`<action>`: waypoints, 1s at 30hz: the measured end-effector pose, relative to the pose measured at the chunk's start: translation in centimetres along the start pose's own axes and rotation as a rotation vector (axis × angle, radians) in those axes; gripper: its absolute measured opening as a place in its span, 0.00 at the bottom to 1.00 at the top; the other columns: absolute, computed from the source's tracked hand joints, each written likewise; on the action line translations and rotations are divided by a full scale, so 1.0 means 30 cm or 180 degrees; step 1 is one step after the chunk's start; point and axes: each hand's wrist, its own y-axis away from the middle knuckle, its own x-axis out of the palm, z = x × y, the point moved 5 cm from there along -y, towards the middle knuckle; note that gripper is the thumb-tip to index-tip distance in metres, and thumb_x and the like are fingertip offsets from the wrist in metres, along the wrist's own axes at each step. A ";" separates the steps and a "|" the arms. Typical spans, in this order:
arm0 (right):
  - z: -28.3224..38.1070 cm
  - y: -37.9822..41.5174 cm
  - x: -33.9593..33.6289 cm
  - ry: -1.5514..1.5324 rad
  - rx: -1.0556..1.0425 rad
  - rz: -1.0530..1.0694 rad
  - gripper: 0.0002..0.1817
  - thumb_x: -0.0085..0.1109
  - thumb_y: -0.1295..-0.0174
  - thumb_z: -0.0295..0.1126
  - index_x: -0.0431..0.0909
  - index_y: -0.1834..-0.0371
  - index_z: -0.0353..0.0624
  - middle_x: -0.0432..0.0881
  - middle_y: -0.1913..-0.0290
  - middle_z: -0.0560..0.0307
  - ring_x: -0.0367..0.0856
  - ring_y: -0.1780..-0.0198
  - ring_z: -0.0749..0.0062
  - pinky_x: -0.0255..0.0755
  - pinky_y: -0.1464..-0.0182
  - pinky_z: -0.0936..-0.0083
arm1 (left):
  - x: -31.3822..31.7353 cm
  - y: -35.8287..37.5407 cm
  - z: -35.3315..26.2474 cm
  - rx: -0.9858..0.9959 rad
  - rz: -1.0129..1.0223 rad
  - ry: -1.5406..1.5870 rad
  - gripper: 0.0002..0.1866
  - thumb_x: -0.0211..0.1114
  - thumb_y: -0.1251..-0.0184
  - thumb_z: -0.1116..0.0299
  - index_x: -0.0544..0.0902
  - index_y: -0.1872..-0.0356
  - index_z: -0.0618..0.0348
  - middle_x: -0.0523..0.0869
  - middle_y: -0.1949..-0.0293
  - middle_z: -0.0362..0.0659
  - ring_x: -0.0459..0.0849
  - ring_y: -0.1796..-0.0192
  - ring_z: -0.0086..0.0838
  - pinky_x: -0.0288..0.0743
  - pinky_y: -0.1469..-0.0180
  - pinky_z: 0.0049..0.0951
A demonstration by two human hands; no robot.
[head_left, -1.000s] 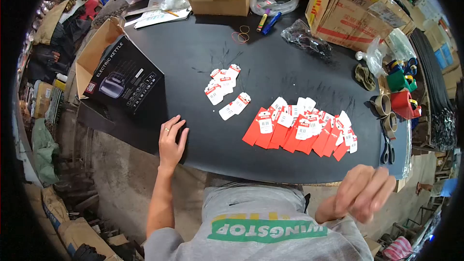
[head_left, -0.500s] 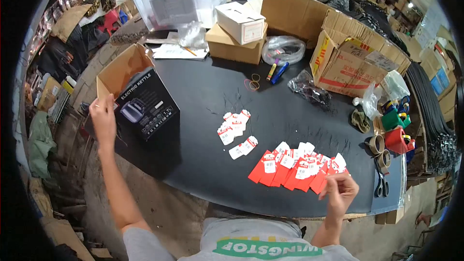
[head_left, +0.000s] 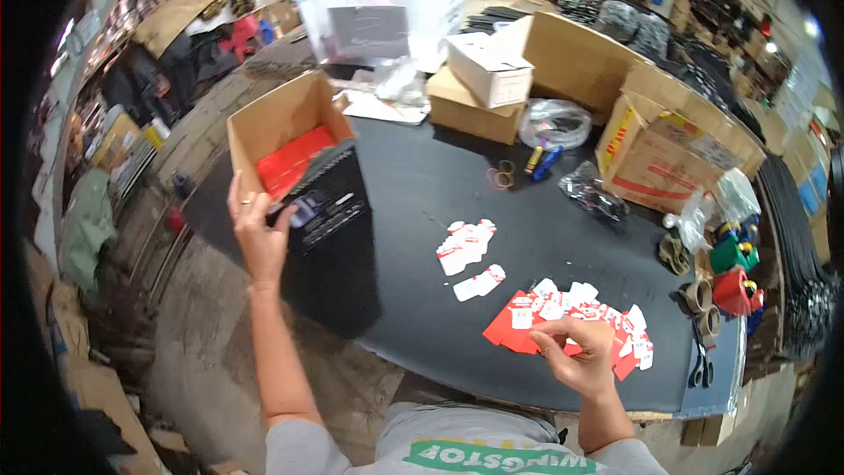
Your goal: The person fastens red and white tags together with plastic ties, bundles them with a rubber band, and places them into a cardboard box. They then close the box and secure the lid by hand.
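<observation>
My left hand (head_left: 259, 237) grips the near-left side of a black electric kettle box (head_left: 343, 198), its thumb on the printed face. The open-topped box leans, and red pieces (head_left: 294, 158) show inside. My right hand (head_left: 580, 356) is closed in a pinch over a spread of red cards (head_left: 510, 324) with white printed tags (head_left: 585, 295). Whatever might be between its fingertips is too small to make out. Two smaller groups of white tags, an upper pile (head_left: 466, 246) and a lower pair (head_left: 481, 283), lie between the box and the red cards.
Scissors (head_left: 701, 361) and tape rolls (head_left: 699, 296) lie at the table's right. Farther back stand a torn carton (head_left: 668, 158), a white box (head_left: 492, 70) on a brown one, and a clear plastic bin (head_left: 378, 22). Markers (head_left: 545, 164) and rubber bands (head_left: 501, 178) lie mid-table.
The camera view has shifted, so the tabletop sits lower and further right. The box's red contents have come into sight. My right hand has moved left across the red cards, still pinched.
</observation>
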 end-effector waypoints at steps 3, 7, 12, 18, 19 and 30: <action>0.066 -0.085 0.065 0.0180 -0.0490 0.0316 0.07 0.70 0.51 0.22 0.83 0.70 0.43 0.82 0.81 0.62 0.77 0.84 0.81 0.64 0.82 0.86 | -0.020 0.066 -0.062 0.0046 -0.0241 -0.0179 0.16 0.77 0.56 0.71 0.74 0.76 0.63 0.67 0.35 0.63 0.68 0.33 0.48 0.66 0.40 0.43; 0.138 -0.220 0.152 0.0599 -0.0989 0.0845 0.08 0.71 0.52 0.22 0.83 0.68 0.44 0.79 0.81 0.63 0.78 0.82 0.74 0.68 0.79 0.83 | -0.034 0.127 -0.106 0.0027 -0.0385 -0.0046 0.14 0.75 0.56 0.76 0.73 0.78 0.64 0.77 0.69 0.50 0.65 0.32 0.53 0.62 0.38 0.52; 0.206 -0.460 0.280 0.0202 -0.1432 0.1145 0.18 0.57 0.53 0.10 0.81 0.60 0.42 0.79 0.64 0.54 0.82 0.64 0.64 0.77 0.66 0.75 | -0.032 0.171 -0.120 -0.0057 -0.0375 -0.0069 0.13 0.71 0.56 0.81 0.72 0.79 0.64 0.73 0.72 0.49 0.65 0.32 0.55 0.61 0.35 0.52; 0.271 -0.723 0.490 0.0041 -0.1816 0.0980 0.10 0.53 0.51 0.14 0.80 0.66 0.35 0.78 0.67 0.45 0.79 0.66 0.48 0.74 0.64 0.65 | -0.028 0.217 -0.128 -0.0083 -0.0326 0.0047 0.11 0.67 0.59 0.85 0.73 0.78 0.65 0.74 0.71 0.49 0.64 0.33 0.57 0.59 0.33 0.53; 0.272 -0.755 0.544 0.0026 -0.1817 0.1002 0.10 0.53 0.51 0.14 0.80 0.66 0.35 0.78 0.67 0.45 0.79 0.66 0.48 0.74 0.64 0.65 | -0.029 0.229 -0.128 -0.0102 -0.0322 0.0031 0.11 0.67 0.59 0.85 0.73 0.78 0.65 0.74 0.71 0.49 0.64 0.33 0.57 0.59 0.33 0.53; 0.181 -0.783 1.140 0.2302 -0.1852 0.3002 0.13 0.68 0.61 0.25 0.83 0.69 0.37 0.85 0.65 0.45 0.86 0.59 0.55 0.81 0.58 0.65 | -0.023 0.222 -0.115 0.0046 -0.0382 0.0090 0.09 0.64 0.58 0.85 0.73 0.78 0.64 0.72 0.75 0.47 0.68 0.35 0.56 0.57 0.32 0.53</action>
